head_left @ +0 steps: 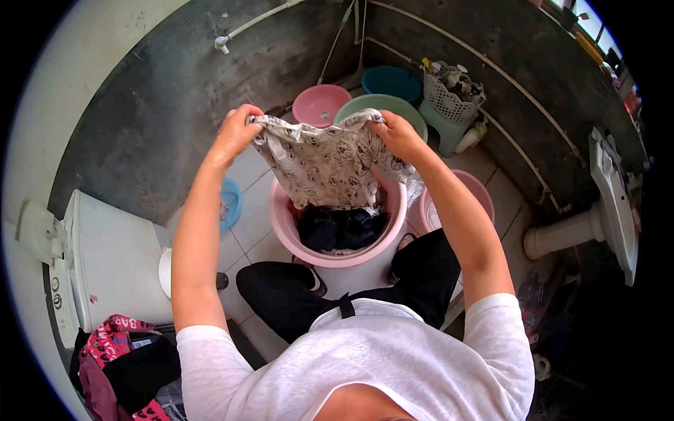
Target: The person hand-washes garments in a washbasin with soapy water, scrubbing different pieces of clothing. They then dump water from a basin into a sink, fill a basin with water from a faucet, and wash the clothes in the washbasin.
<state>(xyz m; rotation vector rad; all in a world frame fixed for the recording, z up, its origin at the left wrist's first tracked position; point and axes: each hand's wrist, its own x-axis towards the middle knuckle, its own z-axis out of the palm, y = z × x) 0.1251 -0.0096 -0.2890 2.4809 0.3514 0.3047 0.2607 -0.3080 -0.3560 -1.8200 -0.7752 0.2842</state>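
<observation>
A light garment with a dark printed pattern (319, 168) hangs stretched between my two hands. My left hand (237, 130) pinches its upper left corner, and my right hand (401, 135) grips the upper right side. Below it stands a large pink basin (281, 231) on the floor between my feet. Dark wet-looking clothes (340, 230) lie inside the basin. The garment's lower edge hangs over the basin's far part and hides some of what is in there. I cannot tell what kind of garment it is.
Behind are a small pink basin (321, 102), a green basin (414, 116) and a teal basin (392, 83). A basket of bottles (453, 91) stands on a stool. Another pink basin (481, 193) is right; a washing machine (119, 259) left; a pedestal sink (607, 207) far right.
</observation>
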